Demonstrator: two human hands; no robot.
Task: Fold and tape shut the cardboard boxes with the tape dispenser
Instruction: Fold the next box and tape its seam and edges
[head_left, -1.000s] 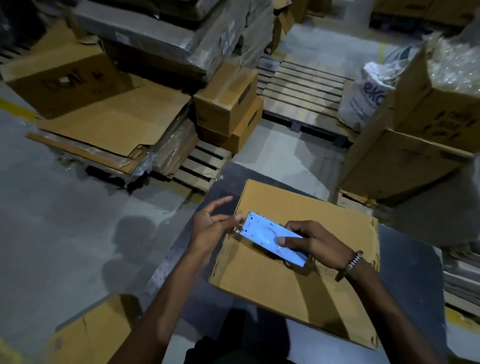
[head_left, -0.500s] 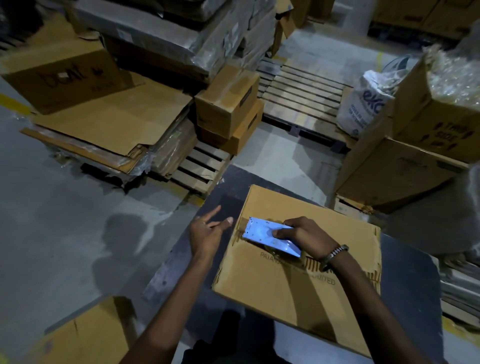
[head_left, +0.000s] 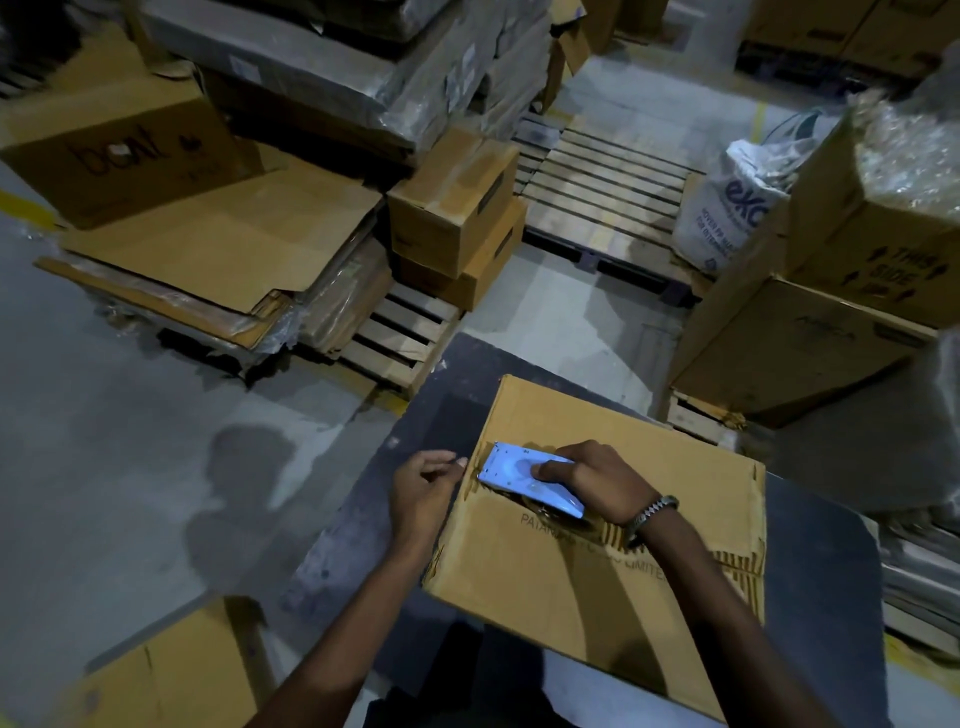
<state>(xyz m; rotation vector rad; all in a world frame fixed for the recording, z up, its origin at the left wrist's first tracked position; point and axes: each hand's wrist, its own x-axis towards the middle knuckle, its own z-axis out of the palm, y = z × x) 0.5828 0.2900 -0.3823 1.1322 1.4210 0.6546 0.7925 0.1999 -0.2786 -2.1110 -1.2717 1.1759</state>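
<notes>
A closed cardboard box (head_left: 597, 551) lies on the dark worktop (head_left: 831, 571), its top flaps meeting along a seam. The pale blue tape dispenser (head_left: 519, 480) sits on that seam near the box's left edge, gripped from above by the right hand (head_left: 592, 480), fingers curled around it. The left hand (head_left: 423, 491) rests against the box's left side just beside the dispenser, fingers loosely bent and pressing the edge, grasping nothing. Beyond the worktop, two small stacked boxes (head_left: 457, 218) stand on a wooden pallet (head_left: 400, 338), beside flattened cardboard sheets (head_left: 223, 244).
</notes>
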